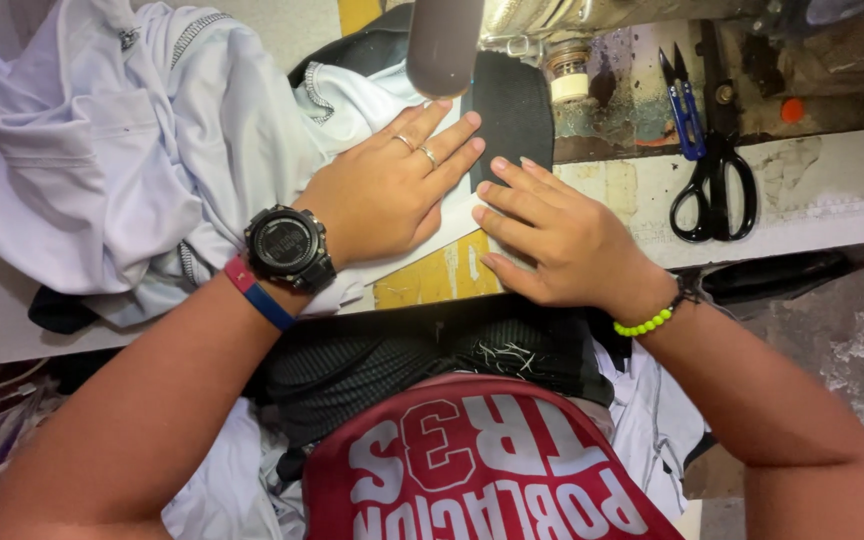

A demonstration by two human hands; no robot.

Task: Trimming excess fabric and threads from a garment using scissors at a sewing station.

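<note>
the left hand (392, 190) lay flat and fully open, fingers together, pressing down on a white fabric piece (449, 215) without gripping it. the right hand (552, 235) rested just beside it, also spread open and palm down, its fingertips on the edge of the same white piece where it met a black fabric piece (512, 110) just beyond both hands. neither hand closed around anything.

the work surface was a worn sewing table (822, 200), pale and scuffed, with a yellow patch (432, 280) showing just under the wrists. above the fingers stood the grey sewing machine arm (444, 40), blurred by nearness. to the left of the left hand a heap of white garments (102, 150) covered the table. well to the right of the right hand lay black scissors (717, 180), with blue thread snips (687, 110) touching them at the blades. beyond the table's near edge, at the right, grey rough floor (852, 340) showed; more white cloth sat in the person's lap.
</note>
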